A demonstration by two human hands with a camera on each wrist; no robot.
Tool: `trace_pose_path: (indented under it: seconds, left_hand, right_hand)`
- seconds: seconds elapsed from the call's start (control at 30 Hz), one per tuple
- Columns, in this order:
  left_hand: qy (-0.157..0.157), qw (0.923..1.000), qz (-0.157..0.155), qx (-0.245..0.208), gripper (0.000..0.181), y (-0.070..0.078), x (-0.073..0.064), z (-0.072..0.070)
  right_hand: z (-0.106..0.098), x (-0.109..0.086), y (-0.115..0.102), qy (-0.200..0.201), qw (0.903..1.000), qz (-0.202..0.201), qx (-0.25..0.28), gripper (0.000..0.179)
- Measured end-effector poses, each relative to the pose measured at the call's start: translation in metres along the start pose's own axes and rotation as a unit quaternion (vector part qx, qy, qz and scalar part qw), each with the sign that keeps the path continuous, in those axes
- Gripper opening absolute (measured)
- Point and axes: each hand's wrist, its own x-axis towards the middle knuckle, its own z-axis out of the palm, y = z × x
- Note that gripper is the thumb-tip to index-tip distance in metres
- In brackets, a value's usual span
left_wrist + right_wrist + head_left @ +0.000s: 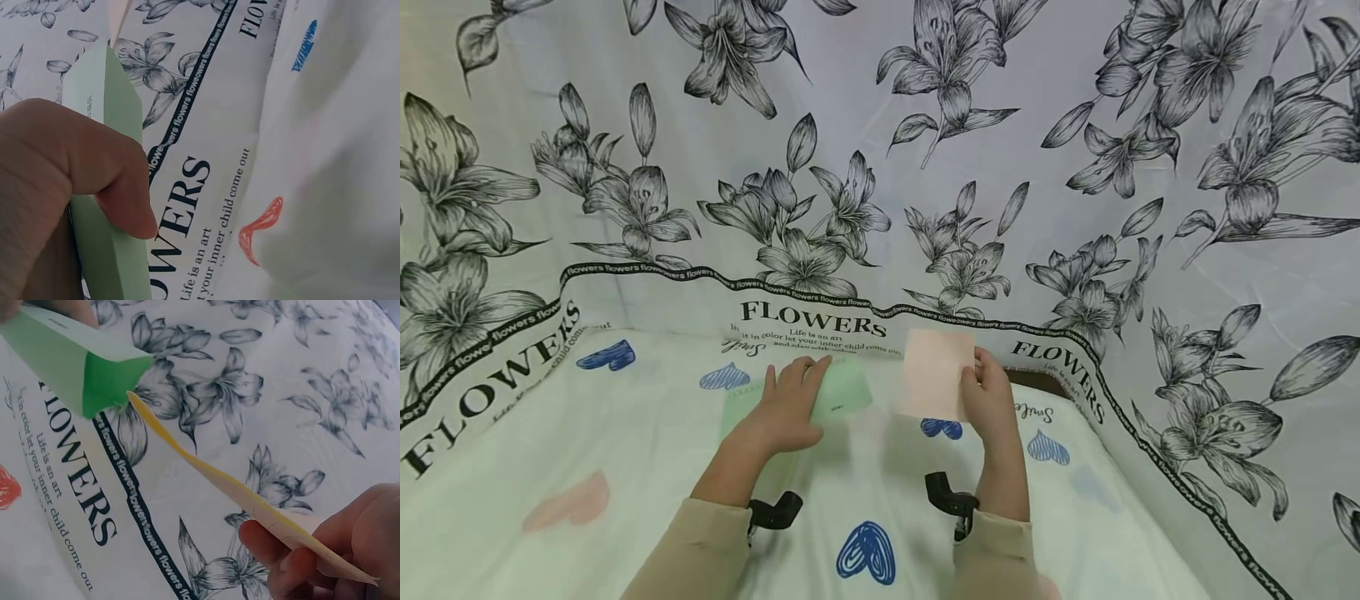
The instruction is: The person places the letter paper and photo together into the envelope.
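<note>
A light green paper box (844, 390) is gripped by my left hand (781, 410), its fingers over the top in the head view. The left wrist view shows the thumb of that hand (81, 159) bent against the side of the box (112, 262). One end of the green box (56, 353) gapes in the right wrist view, showing a brighter green inside. My right hand (991, 396) pinches a flat, square, pale peach pad (934, 375) by its right side. Its edge looks yellow where the pad (231, 487) points its far corner at the box's open end.
A white cloth with blue and pink hearts (865, 552) covers the surface below. Behind it hangs a white curtain with black flower drawings (951, 67). A black band (951, 492) shows at the right wrist, another black band (778, 510) at the left.
</note>
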Motion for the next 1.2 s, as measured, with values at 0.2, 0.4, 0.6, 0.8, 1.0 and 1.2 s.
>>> trace_pose_path:
  seconds: [0.2,0.4,0.6,0.8,1.0,1.2]
  left_hand:
    - [-0.01,0.9998,0.014,0.005,0.105,0.007,0.005,0.001]
    - [-0.02,0.9997,0.011,0.008,0.106,0.01,0.01,-0.002]
    - [-0.021,0.9997,0.005,-0.007,0.108,0.011,0.01,0.001]
    - [-0.007,0.9999,0.006,-0.008,0.111,0.011,0.01,0.001]
    - [-0.011,0.9998,0.007,-0.014,0.111,0.011,0.008,0.0]
    - [-0.009,0.9999,0.012,-0.001,0.111,0.012,0.008,-0.003]
  right_hand:
    - [0.017,-0.001,-0.011,-0.006,0.9999,-0.002,0.011,0.045]
    - [0.024,-0.001,-0.017,-0.002,0.9934,0.008,0.115,0.064]
    - [0.027,-0.004,-0.019,-0.023,0.9798,0.019,0.198,0.105]
    - [0.03,-0.005,-0.021,-0.058,0.9814,0.006,0.183,0.073]
    - [0.034,-0.006,-0.021,0.006,0.9918,0.001,0.128,0.037]
    - [0.033,-0.007,-0.021,0.101,0.992,-0.016,0.074,0.034]
